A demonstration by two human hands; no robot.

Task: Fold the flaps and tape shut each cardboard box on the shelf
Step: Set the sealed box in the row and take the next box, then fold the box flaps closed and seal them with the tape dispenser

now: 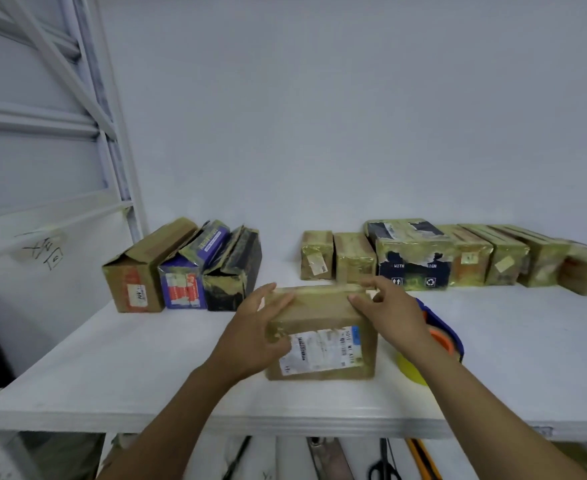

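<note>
— What else was around you?
— A white wall (pixel 320 116) behind, a white metal frame (pixel 87 98) at my left, black scribbles (pixel 44 252) on the panel under it.
— And lower down?
— Black scissors (pixel 384 471) and a yellow-handled tool (pixel 422 459) lay below the shelf (pixel 146 358).

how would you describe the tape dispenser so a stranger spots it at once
On the white shelf, find the labelled box at the front. Just right of it, partly behind the right hand, lies the tape dispenser: the only plastic thing, blue and orange with a yellow roll.
</note>
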